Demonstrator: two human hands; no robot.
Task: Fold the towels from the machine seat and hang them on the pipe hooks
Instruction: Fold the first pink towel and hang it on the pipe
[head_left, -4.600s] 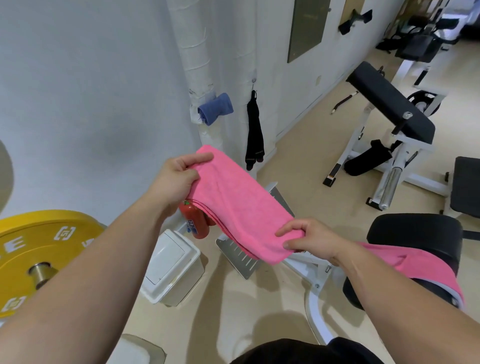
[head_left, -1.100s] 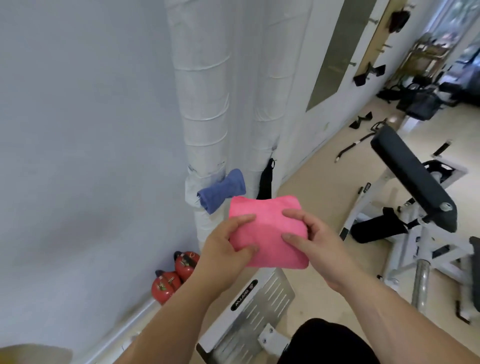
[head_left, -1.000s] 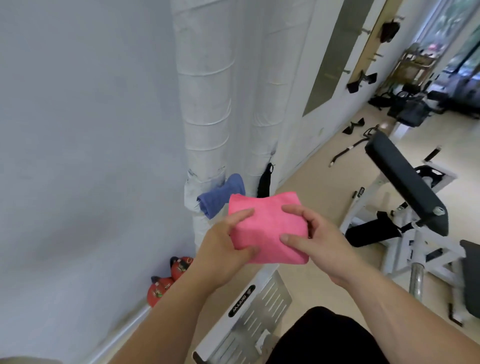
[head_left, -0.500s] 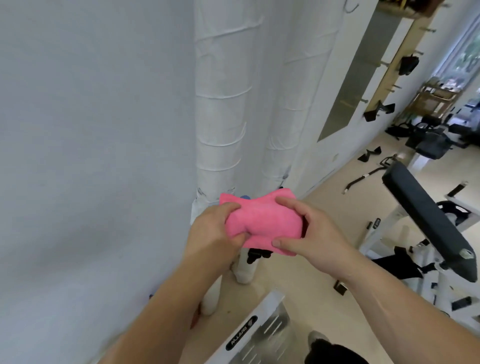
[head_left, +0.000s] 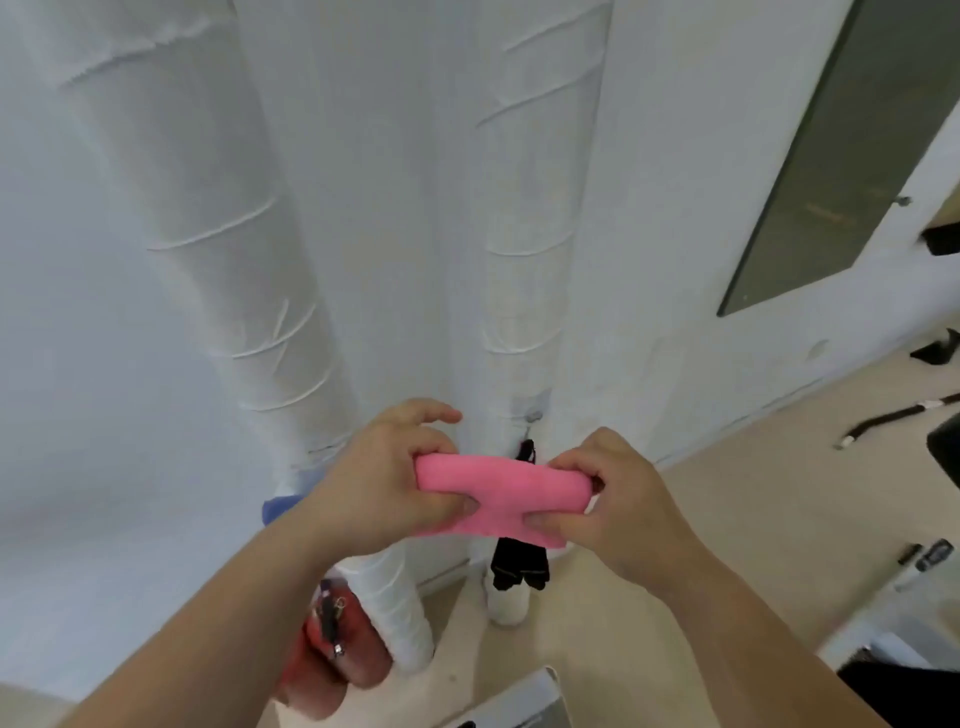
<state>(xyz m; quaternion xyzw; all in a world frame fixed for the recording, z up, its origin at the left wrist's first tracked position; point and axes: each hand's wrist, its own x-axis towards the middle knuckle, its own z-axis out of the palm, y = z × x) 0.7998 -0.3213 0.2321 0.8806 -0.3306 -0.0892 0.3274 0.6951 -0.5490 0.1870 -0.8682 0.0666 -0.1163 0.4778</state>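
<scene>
White wrapped pipes (head_left: 234, 234) fill the wall ahead, and you've got the folded pink towel (head_left: 501, 480) held up just in front of them, left hand (head_left: 384, 483) and right hand (head_left: 618, 499) each curled tight round an end. I'd loop its middle over the hook (head_left: 531, 415) without loosening the fold.

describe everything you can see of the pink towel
The pink towel is bright pink, soft, fuzzy-looking cloth, folded into a thick, compact bundle. It is held in the air, lying roughly level, in front of the white wrapped pipes. The left hand grips its left end and the right hand grips its right end. Its lower edge bunches between the hands. It hides part of a black strap hanging behind it.
</scene>
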